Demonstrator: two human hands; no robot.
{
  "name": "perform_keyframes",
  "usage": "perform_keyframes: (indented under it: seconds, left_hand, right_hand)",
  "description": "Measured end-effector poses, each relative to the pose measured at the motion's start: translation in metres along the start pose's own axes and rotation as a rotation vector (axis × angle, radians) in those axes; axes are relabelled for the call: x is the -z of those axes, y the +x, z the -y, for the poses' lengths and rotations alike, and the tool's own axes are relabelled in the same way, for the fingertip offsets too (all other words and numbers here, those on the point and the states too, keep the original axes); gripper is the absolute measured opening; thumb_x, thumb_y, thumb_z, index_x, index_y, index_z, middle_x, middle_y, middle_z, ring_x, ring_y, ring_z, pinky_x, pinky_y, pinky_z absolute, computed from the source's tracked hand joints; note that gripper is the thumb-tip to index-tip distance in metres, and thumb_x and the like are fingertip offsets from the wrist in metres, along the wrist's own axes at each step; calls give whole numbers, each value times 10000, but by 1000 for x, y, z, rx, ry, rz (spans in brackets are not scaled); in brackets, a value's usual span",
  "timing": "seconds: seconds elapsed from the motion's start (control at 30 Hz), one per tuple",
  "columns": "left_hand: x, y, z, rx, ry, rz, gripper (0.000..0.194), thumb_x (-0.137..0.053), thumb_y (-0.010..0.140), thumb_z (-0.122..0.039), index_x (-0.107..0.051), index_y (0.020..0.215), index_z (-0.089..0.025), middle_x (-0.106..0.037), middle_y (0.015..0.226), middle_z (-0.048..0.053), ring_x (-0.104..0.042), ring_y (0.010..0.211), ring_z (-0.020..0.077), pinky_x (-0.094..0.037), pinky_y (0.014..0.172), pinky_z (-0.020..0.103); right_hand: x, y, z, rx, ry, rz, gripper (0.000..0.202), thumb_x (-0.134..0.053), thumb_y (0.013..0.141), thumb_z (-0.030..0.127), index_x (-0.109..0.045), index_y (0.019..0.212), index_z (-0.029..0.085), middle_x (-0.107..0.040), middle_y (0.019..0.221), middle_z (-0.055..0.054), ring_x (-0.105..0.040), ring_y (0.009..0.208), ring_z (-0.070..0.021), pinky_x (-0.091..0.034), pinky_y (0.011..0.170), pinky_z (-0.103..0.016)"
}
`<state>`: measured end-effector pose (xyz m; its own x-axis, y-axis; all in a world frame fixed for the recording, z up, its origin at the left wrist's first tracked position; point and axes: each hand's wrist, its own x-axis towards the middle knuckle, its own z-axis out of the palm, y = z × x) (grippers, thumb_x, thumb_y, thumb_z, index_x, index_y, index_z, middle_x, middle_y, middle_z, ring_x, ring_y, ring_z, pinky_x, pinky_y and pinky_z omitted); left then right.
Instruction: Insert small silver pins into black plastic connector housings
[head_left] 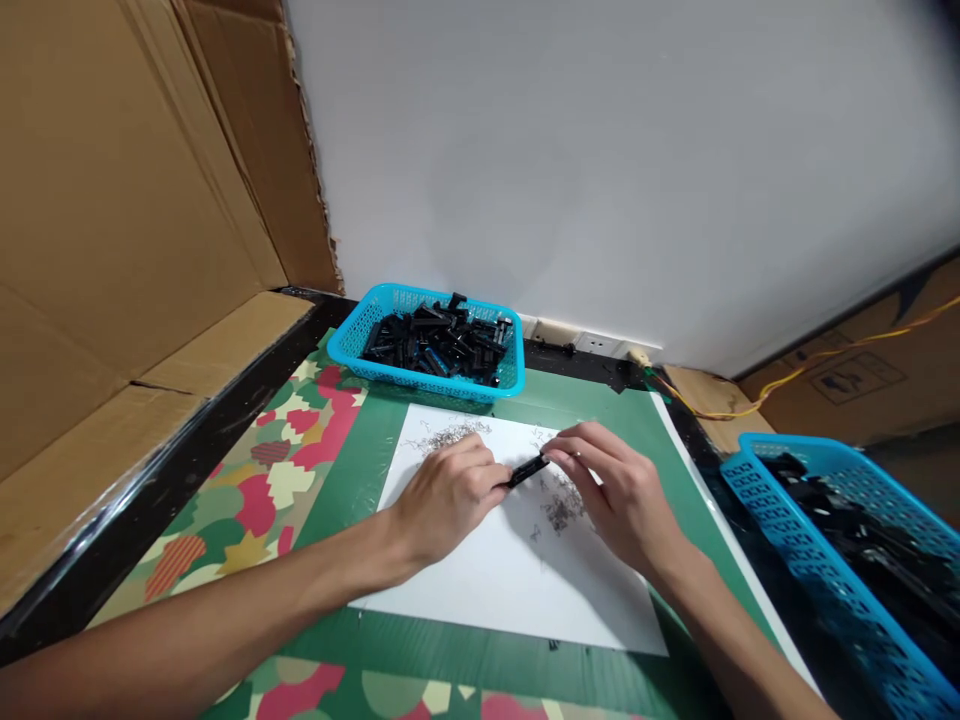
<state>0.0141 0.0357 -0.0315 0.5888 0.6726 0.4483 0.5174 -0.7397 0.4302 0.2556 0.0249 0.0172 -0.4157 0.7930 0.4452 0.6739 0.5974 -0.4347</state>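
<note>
Left basket [420, 384]: piled with black pieces [442, 345]; which are done cannot be told
Left hand [450, 495]: closed on the held part
Held part [529, 469]: suspended over white paper [487, 570], not yet set down
Tiny wires [564, 508]: scattered, unused
Right hand [626, 490]: pinched at its other end
Right basket [780, 530]: also loaded

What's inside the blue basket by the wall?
The blue basket by the wall holds a jumbled heap of black parts, some poking above the rim. Whatever lies lower in the heap, and most of the basket's floor, is covered, so I can't tell what's there.
</note>
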Motion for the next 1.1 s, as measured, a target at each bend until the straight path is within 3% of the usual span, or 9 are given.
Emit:
perform_keyframes:
  seconds: [0.13,0.23,0.4,0.63,1.1]
  left_hand:
    - [-2,-2,2,-59,50,27,109,-661,1015,-113,-758,975,-140,-731,875,60,-665,940,244,-532,738,355]
    - [-2,-1,3,-73,81,26,145,-641,1023,-108,-749,932,-140,-724,866,61,-662,927,240,-531,731,354]
    - [-2,0,1,-79,94,14,134,-642,1021,-115,-745,940,-143,-709,865,60,-656,928,237,-542,734,355]
    - [-2,0,1,-96,96,25,144,-623,1018,-104,-750,955,-130,-704,872,78,-664,928,246,-549,709,353]
    - [-2,2,5,-80,20,30,147,-624,1031,-127,-734,934,-128,-695,823,59,-661,876,228,-532,749,346]
  right_hand:
    - [-12,4,12,-178,149,-105,339,-574,1107,352,-730,844,206,-752,787,-37,-687,674,-171,-491,630,-280]
    - [-21,4,14,-232,157,-99,401,-569,1104,411,-744,812,200,-763,760,-41,-685,643,-172,-490,608,-269]
    - [-27,2,12,-227,122,-80,440,-547,1108,453,-748,816,191,-762,758,-52,-664,632,-170,-480,608,-264]
    - [-26,1,14,-197,84,-61,388,-570,1106,398,-723,816,190,-709,715,-34,-552,571,-144,-402,576,-282]
    - [-31,-3,15,-161,90,-126,399,-545,1109,351,-696,776,190,-668,692,-35,-543,572,-142,-416,580,-297]
